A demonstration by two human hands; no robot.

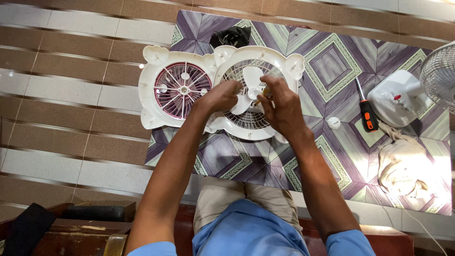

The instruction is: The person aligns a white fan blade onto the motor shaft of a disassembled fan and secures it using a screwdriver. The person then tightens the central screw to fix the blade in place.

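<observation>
Fan blade (250, 90) flat, hub facing up

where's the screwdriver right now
In the head view the screwdriver lies on the patterned mat, to the right of the right hand, between a small white cap and the white fan housing.

The person wears a light blue shirt (246, 232) with short sleeves (350, 243) and tan trousers (222, 194). Both arms are bare below the sleeves.
</observation>
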